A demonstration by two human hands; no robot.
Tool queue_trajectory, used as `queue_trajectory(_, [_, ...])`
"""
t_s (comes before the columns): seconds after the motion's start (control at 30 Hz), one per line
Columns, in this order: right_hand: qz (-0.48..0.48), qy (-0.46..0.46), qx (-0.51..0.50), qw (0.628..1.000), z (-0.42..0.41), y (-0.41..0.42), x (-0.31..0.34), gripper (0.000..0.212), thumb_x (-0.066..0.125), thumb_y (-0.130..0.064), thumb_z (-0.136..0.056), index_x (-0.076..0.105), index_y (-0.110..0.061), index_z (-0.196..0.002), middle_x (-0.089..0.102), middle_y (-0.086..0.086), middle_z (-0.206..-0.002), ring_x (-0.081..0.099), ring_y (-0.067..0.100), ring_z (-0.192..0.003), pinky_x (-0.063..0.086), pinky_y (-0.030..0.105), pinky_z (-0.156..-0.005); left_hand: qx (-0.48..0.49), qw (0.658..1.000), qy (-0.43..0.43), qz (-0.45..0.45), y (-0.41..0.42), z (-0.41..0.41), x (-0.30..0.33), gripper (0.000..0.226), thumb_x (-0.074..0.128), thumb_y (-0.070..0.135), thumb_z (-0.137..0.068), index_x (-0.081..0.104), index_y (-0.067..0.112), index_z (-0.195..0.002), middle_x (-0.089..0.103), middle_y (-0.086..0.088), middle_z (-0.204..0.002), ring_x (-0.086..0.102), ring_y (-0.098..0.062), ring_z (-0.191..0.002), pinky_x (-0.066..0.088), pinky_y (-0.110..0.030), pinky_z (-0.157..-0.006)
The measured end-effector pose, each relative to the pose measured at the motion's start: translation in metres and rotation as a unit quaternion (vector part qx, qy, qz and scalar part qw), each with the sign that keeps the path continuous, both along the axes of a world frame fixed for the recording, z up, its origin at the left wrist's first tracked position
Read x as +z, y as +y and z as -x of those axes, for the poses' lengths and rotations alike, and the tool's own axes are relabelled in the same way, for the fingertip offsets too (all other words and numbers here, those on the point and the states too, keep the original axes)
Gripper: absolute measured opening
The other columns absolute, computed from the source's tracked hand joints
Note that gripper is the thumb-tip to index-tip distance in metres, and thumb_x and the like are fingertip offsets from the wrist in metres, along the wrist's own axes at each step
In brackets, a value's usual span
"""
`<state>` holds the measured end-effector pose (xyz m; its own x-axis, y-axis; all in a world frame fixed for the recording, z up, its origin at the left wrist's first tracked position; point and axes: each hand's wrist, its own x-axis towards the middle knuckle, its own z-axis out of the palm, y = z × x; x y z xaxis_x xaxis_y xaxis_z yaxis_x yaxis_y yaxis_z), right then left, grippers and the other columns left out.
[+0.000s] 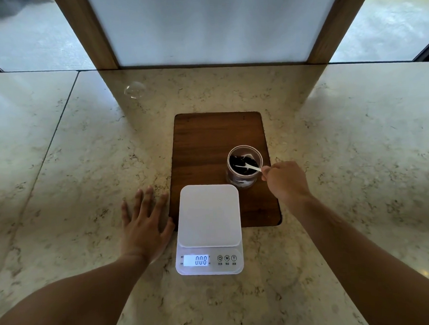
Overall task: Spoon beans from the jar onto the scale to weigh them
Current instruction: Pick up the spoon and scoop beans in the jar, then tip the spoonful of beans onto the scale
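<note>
A: Report the position of the clear round glass jar (243, 168).

B: It stands upright on the right half of the dark brown rectangular wooden board (202, 148), just beyond the far right corner of the white square-platform digital scale (209, 227). The dark beans (235, 161) lie inside the jar.

A: Scale status?

B: The platform is bare. The lit display (196, 260) appears to read 0.08; the last digit is not sharp. 3 round buttons sit to the right of the display. The far half of the scale rests on the board, and the near half rests on the beige marble-pattern countertop (84, 156).

A: Right hand?

B: The right hand (285, 181) is just right of the jar, its fingertips (266, 170) pressed together on the handle end of the thin white plastic spoon (249, 166). The spoon slants down to the left, its bowl end among the beans.

A: Left hand?

B: The left hand (144, 223) lies flat on the countertop, palm down, fingers spread, gripping nothing. It is just left of the scale, with the thumb near the left edge of the board.
</note>
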<state>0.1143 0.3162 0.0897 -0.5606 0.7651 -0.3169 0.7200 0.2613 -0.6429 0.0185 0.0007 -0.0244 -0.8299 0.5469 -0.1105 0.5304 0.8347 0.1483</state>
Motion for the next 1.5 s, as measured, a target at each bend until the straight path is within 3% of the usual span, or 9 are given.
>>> queue_trajectory(0.27, [0.054,0.009,-0.037,0.998,-0.003,-0.001,0.003,0.033,0.06,-0.026,-0.09,0.071,-0.001,-0.072,0.061,0.007,-0.056,0.052,0.022,-0.052,0.044,0.036,-0.056,0.0,1.0,-0.008,0.001,0.002,-0.001,0.005,0.073,0.017,0.062,-0.09,0.007,0.035,-0.157,0.0,-0.006,-0.169,-0.014,-0.024,-0.154,-0.006,-0.057,-0.122])
queue_trajectory(0.47, [0.067,0.014,-0.034,0.997,-0.006,-0.004,0.006,0.032,0.06,-0.025,-0.091,0.071,-0.003,-0.071,0.061,0.008,-0.06,0.053,0.023,-0.053,0.047,0.038,-0.057,0.002,1.0,-0.013,0.005,0.003,-0.001,0.008,0.074,0.015,0.062,-0.089,0.009,0.034,-0.157,0.0,-0.005,-0.169,-0.014,-0.025,-0.154,-0.007,-0.056,-0.122])
queue_trajectory(0.63, [0.07,0.023,-0.029,0.997,-0.01,-0.004,0.008,0.036,0.058,-0.027,-0.094,0.067,-0.019,-0.06,0.06,0.002,-0.058,0.055,0.021,-0.054,0.05,0.039,-0.061,0.0,1.0,-0.01,0.009,0.002,-0.002,0.007,0.072,0.015,0.063,-0.09,0.005,0.036,-0.156,-0.001,-0.005,-0.169,-0.014,-0.025,-0.154,-0.007,-0.057,-0.122])
queue_trajectory(1.0, [0.072,0.029,-0.04,0.996,-0.017,0.0,0.006,0.033,0.058,-0.028,-0.095,0.068,-0.019,-0.065,0.06,0.002,-0.061,0.053,0.017,-0.054,0.047,0.036,-0.056,0.001,1.0,-0.013,0.004,0.002,-0.002,0.007,0.072,0.014,0.064,-0.089,0.001,0.036,-0.155,-0.003,-0.004,-0.169,-0.017,-0.024,-0.153,-0.008,-0.056,-0.122])
queue_trajectory(1.23, [0.069,0.037,-0.04,0.996,-0.021,0.0,0.006,0.034,0.057,-0.029,-0.095,0.069,-0.019,-0.065,0.058,0.0,-0.06,0.051,0.015,-0.053,0.044,0.032,-0.054,-0.002,1.0,-0.008,-0.01,0.001,-0.001,0.003,0.073,0.018,0.062,-0.09,0.013,0.033,-0.157,0.002,-0.005,-0.168,-0.012,-0.025,-0.154,-0.006,-0.057,-0.122])
queue_trajectory(1.5, [0.069,0.069,0.025,0.995,-0.031,-0.02,0.013,0.034,0.054,-0.03,-0.097,0.067,-0.021,-0.067,0.052,-0.001,-0.052,0.046,0.015,-0.048,0.037,0.03,-0.049,-0.006,1.0,0.001,0.005,0.0,0.0,-0.001,0.07,0.016,0.063,-0.092,-0.002,0.038,-0.155,-0.003,-0.005,-0.169,-0.015,-0.025,-0.154,-0.008,-0.056,-0.122])
